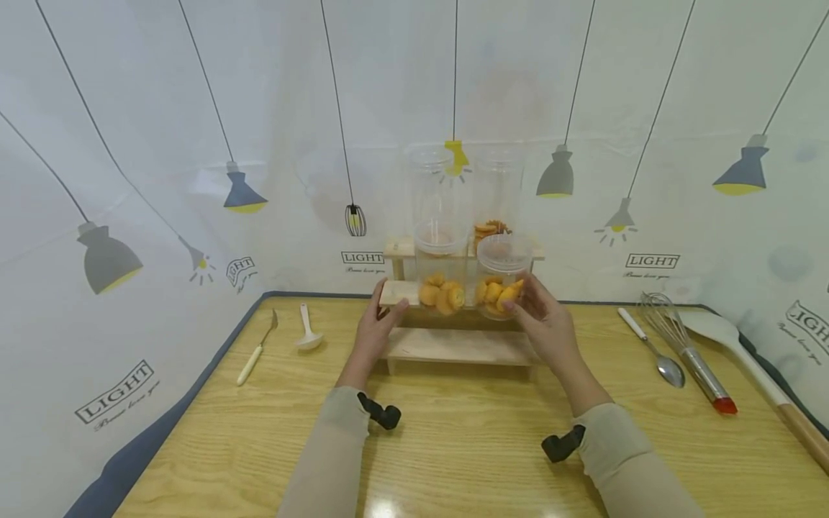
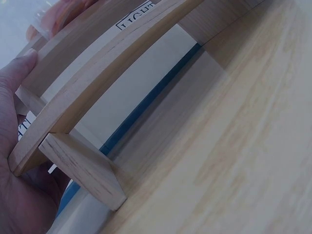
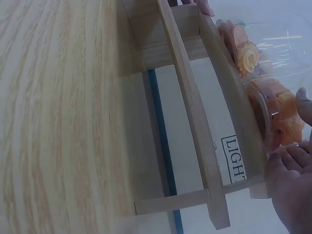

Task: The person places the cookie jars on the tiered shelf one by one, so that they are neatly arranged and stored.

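A three-tier wooden shelf (image 1: 463,345) stands on the table with clear plastic jars on it. My left hand (image 1: 373,334) grips the left end of its middle tier; in the left wrist view the thumb tip lies at the board's edge. My right hand (image 1: 549,324) holds the right front jar (image 1: 505,260), thumb in front and fingers round its right side. Orange snack pieces (image 3: 280,114) lie in the bottom of that jar. Beside it on the middle tier stands the left front jar (image 1: 440,262), also with orange pieces low inside.
Behind, on the top tier, are two more clear jars; the right back jar (image 1: 500,187) contains brownish snacks. A fork (image 1: 257,352) and a white ladle (image 1: 309,334) lie left. A spoon (image 1: 667,368), a whisk (image 1: 696,363) and a long white-headed spatula (image 1: 751,360) lie right.
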{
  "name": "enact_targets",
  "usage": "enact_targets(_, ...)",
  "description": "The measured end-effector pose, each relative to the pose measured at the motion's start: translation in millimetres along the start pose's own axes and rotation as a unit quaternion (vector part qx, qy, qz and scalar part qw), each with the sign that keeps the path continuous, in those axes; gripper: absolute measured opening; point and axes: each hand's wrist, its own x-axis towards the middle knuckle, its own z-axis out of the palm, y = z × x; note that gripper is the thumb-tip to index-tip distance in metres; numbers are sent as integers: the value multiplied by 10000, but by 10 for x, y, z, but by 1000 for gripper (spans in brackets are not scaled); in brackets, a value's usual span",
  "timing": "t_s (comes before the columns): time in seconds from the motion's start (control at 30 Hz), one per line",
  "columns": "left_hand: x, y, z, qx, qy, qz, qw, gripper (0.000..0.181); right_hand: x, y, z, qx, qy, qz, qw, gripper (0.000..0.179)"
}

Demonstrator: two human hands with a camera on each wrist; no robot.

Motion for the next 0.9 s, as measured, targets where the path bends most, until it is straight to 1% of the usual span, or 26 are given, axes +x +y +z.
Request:
enact_targets(0.13,6,-9,-12,-51,-40,22,10000,86,-3,-5,2,27,-44,-9,10000,73)
enact_targets(0.23,14,-13,-28,-44,-77,-19,10000,86,-1,-14,7,31,-78,7,10000,75)
enact_targets(0.37,9,12,-52,-58,-197,-178,9996,86,3,-16,16,34,-129,54,9999,76)
enact_targets(0.4,2,32,-59,-62,-234,-225,9995,86,5,-16,20,46,-136,63,9999,76)
enact_targets(0.5,-63,155,-80,-55,-330,-301,9990,83,9,-13,30,59,-158,91,9998,77)
enact_targets(0.63,-128,275,-90,-4,-379,-243,9990,79,15,-10,34,45,-183,92,9998,77)
enact_targets(0.7,-113,242,-87,-12,-382,-211,9990,80,16,-10,30,2,-198,82,9998,77)
enact_targets(0.9,-13,-13,-68,-45,-247,-174,9995,85,8,-27,7,-39,-271,190,9994,76)
